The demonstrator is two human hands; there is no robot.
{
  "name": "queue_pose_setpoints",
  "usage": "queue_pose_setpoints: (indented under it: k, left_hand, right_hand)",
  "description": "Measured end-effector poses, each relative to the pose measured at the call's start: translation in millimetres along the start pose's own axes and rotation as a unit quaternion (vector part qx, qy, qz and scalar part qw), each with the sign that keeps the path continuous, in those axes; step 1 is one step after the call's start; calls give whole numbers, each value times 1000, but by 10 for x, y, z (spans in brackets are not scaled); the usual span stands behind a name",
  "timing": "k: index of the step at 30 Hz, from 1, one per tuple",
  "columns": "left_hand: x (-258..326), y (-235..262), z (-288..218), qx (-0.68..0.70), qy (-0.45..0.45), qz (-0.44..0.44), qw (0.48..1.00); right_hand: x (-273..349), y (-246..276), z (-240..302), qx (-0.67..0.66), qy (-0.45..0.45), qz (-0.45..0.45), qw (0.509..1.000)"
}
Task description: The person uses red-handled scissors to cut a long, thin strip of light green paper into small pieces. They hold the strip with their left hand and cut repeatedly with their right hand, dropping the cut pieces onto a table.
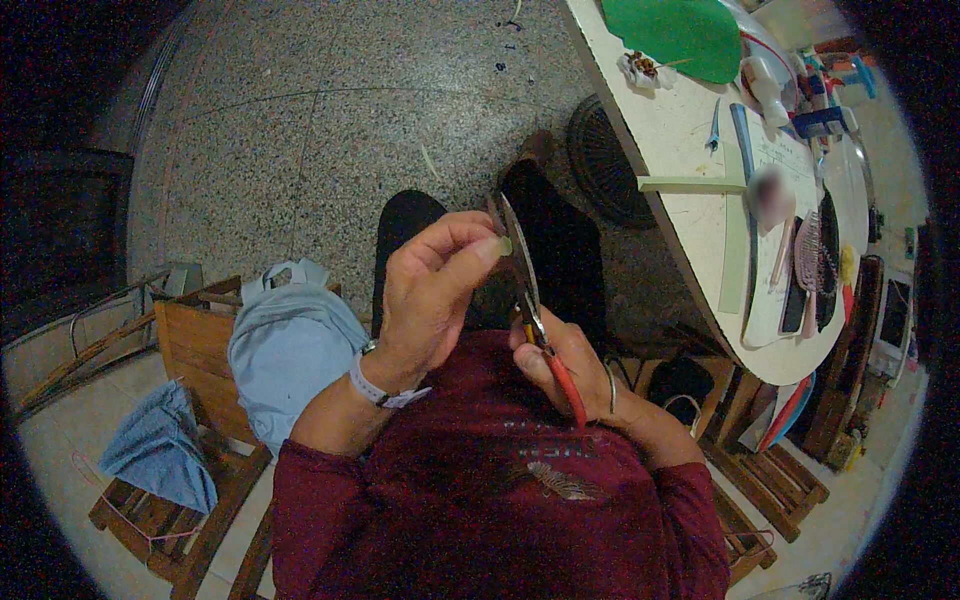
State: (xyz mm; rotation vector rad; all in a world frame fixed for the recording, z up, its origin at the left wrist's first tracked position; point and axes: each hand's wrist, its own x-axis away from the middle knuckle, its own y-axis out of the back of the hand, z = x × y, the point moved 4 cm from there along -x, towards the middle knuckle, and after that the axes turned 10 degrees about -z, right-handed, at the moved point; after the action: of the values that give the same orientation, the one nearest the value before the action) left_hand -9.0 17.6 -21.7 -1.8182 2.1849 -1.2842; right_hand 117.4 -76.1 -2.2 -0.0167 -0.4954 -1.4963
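My left hand (430, 295) is raised in front of my chest and pinches a small pale green piece (505, 246) between thumb and forefinger. My right hand (565, 360) grips a pair of scissors (527, 290) with red handles, whose metal blades point up and away. The blades sit right beside the green piece, touching or nearly touching it. A white watch band circles my left wrist, and a thin bangle hangs on my right wrist. Both forearms come out of dark red sleeves.
A white table (690, 235) curves along the right, carrying a green sheet (675, 35), pale green strips (692, 184), a bottle, a comb and papers. A wooden chair (200, 370) on my left holds a light blue backpack (285, 345) and a blue cloth. The floor is speckled stone.
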Motion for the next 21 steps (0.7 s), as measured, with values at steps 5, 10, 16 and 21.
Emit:
queue_pose_setpoints:
  k: [5,10,16,21]
  left_hand:
    - [-16,18,32,-62,-44,8,997]
    - [-19,17,22,-67,-54,8,996]
    - [-32,37,33,-39,-33,5,999]
    - [-21,16,4,-20,-23,14,999]
  right_hand:
    - [-10,1,0,11,-3,-5,1000]
    - [-14,-6,-32,5,-9,-3,1000]
    - [-23,11,-19,6,-7,8,1000]
    - [-17,1,-41,3,-7,9,1000]
